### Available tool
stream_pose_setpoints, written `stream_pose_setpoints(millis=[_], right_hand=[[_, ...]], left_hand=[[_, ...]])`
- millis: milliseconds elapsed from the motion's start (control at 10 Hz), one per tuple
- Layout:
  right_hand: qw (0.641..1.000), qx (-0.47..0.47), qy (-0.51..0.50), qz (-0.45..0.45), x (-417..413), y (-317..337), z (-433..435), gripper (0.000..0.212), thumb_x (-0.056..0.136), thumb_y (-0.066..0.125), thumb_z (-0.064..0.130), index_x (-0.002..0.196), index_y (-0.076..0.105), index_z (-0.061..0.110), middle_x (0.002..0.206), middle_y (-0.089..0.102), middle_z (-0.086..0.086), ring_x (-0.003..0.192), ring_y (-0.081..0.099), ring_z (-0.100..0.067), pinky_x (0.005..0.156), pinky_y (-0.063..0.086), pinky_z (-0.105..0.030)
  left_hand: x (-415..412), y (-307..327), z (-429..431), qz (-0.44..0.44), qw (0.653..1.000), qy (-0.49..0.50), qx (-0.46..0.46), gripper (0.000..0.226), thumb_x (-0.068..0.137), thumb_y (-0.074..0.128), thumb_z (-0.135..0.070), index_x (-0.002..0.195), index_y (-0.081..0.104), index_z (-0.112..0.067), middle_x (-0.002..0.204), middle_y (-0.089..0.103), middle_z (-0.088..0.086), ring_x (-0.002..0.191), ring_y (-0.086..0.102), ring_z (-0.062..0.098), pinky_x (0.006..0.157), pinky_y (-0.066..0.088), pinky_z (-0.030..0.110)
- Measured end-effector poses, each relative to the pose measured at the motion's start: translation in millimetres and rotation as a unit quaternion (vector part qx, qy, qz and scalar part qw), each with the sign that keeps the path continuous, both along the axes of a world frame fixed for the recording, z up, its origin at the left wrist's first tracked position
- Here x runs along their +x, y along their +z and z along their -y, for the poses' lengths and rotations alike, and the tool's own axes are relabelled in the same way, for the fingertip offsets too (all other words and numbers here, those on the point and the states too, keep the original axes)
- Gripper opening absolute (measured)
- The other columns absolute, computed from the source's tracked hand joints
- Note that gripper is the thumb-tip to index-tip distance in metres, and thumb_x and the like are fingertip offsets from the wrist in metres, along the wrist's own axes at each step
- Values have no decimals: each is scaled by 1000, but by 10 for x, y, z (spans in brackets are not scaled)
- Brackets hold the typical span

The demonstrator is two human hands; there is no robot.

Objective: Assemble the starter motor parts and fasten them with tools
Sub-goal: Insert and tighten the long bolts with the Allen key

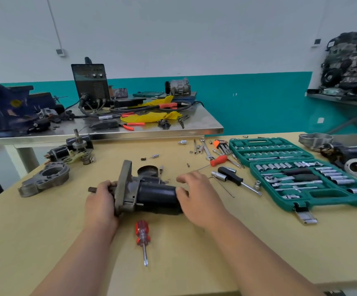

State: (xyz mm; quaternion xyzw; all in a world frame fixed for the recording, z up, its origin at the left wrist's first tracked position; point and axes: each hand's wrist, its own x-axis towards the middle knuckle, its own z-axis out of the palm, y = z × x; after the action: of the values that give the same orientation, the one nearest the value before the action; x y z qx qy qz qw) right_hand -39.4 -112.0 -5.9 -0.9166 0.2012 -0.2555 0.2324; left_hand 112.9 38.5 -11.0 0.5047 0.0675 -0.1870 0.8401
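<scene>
Black cylindrical starter motor (152, 194): sideways mid-table, so we can press its ends together.
Our left hand (101, 199): grips the nose end, nine o'clock.
Our right hand (196, 195): clasps the rear, three o'clock.
Red-handled screwdriver (142, 233): ready, six o'clock.

What I can't see
My right hand (196, 195) hides the back end of the motor (154, 194), and my left hand (100, 199) covers part of its front. The engine (350, 67) at the far right is blurry and cut by the edge.
</scene>
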Motion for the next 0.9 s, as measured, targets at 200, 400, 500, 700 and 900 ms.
stream_pose_setpoints(millis=[200, 400, 500, 700, 900], right_hand=[[997, -29, 27, -59, 215, -157, -129, 48, 100, 29, 45, 138, 38, 17, 133, 42, -2, 119, 40, -21, 103, 35, -37], [998, -11, -33, -57, 278, -114, 462, 43, 98, 38, 39, 137, 43, 23, 138, 46, 0, 127, 41, -19, 106, 36, -40], [966, -52, -214, -135, 214, -83, 984, 47, 96, 44, 32, 140, 37, 17, 142, 41, -8, 130, 39, -27, 108, 32, -46], [929, -35, -270, -250, 307, -244, 1258, 55, 98, 29, 46, 144, 31, 16, 150, 33, -10, 137, 29, -30, 110, 24, -49], [920, -114, -269, -260, 613, -137, 1180, 47, 95, 38, 29, 139, 39, 14, 142, 41, -9, 130, 36, -28, 106, 29, -47]], left_hand=[[-39, -64, 18, 91, 989, 81, 78, 33, 88, 55, -30, 111, 59, -7, 119, 62, 18, 88, 63, 26, 83, 51, 46], [238, -40, -80, 111, 982, 79, 134, 17, 87, 56, -33, 92, 56, -16, 106, 59, 11, 90, 58, 27, 90, 49, 48], [386, 1, -148, 101, 975, 138, 139, 35, 90, 57, -33, 123, 50, -21, 111, 58, 2, 97, 61, 21, 89, 49, 42], [475, -34, -190, 192, 942, 192, 198, 29, 91, 57, -31, 119, 59, -23, 114, 60, -7, 95, 55, 13, 83, 40, 30], [717, -30, -95, 291, 905, 132, 280, 22, 91, 59, -23, 112, 64, -20, 107, 62, -4, 96, 56, 14, 82, 42, 32]])
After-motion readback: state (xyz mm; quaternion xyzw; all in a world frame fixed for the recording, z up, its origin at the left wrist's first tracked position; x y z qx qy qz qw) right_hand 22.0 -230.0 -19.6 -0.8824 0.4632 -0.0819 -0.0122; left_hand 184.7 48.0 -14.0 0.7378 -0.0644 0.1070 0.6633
